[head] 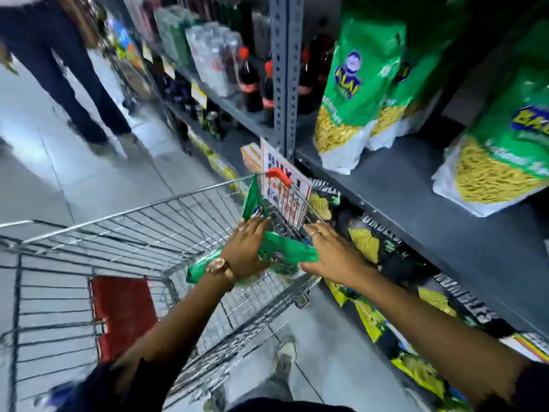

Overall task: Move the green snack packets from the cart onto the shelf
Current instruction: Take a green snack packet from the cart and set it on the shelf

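Observation:
A green snack packet [285,252] lies flat across the near right corner of the wire cart [124,230]. My left hand [248,248] presses on its left part and my right hand [329,254] grips its right end. Another green packet [254,200] stands on edge in the cart just beyond my left hand. On the grey shelf [416,197] to the right stand several green packets: one [356,93] near the upright post, one [502,150] at the right edge.
A person in dark trousers [59,75] stands in the aisle at the upper left. The grey shelf post [286,69] rises just beyond the cart. Dark and yellow snack bags [371,248] fill the shelf below. A red flap [121,316] hangs on the cart's near side.

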Available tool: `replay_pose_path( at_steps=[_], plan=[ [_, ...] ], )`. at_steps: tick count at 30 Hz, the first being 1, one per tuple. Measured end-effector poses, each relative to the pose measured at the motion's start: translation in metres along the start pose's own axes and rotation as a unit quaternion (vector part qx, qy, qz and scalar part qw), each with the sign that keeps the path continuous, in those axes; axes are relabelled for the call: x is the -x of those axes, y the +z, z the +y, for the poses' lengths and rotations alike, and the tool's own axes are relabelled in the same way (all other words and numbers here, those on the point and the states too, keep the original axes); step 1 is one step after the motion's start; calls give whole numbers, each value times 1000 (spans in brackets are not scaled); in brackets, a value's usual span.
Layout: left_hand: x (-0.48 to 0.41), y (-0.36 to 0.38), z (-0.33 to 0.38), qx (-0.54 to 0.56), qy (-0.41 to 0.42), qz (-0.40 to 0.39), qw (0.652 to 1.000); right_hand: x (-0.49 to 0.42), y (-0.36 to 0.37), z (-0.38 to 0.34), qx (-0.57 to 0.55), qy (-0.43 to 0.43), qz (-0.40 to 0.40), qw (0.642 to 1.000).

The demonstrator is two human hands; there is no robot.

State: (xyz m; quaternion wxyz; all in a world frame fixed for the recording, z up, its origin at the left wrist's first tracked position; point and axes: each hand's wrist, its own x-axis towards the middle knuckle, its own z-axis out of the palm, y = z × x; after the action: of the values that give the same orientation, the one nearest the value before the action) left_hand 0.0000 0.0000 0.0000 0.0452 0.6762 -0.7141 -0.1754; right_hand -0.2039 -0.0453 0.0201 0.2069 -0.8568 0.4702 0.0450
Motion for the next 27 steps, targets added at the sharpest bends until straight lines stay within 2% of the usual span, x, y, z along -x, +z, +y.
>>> replay_pose_path(
  at_steps=[5, 10, 20, 24, 27],
  plan=[
    [-57, 22, -23, -133, 18, -149, 980, -48, 36, -3, 47, 77, -118, 989],
    [-96, 42, -34, -161, 11, -170, 972, -74, 60, -7, 100, 124, -184, 970],
    [-99, 44, -28, -212, 18, -154, 965, -92, 80, 4, 102, 158, -104, 977],
    [-95, 32, -26, -222, 7, -152, 963, -84, 72, 10, 28, 175, -58, 982],
    [-85, 16, -21, -195, -1, -105, 975, -67, 51, 14, -30, 170, 6, 985]
  ],
)
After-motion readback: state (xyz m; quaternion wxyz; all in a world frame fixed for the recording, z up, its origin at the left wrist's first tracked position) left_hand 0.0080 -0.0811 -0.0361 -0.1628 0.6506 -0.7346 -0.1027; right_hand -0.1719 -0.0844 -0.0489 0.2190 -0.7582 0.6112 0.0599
